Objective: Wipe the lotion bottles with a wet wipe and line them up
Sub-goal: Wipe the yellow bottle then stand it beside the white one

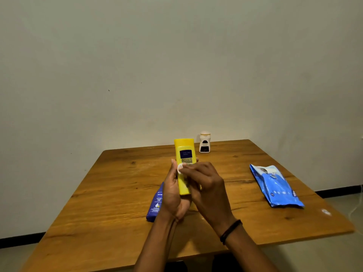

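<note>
Three bottles in play, and only one is getting any attention; the left hand (172, 193) is wrapped round the yellow bottle (184, 152), holding it up off the worktop (117, 193), while the right hand (206, 185) pinches a small white wipe (179, 168) and presses it on the label side. So it looks like mid-wipe on this one. The blue bottle (156, 205) lies flat just behind the left hand; the little white bottle (204, 143) stands well apart at the far edge, can't tell if it's been wiped; nothing's lined up yet; the wipes pack (275, 185) sits off to the right.
</note>
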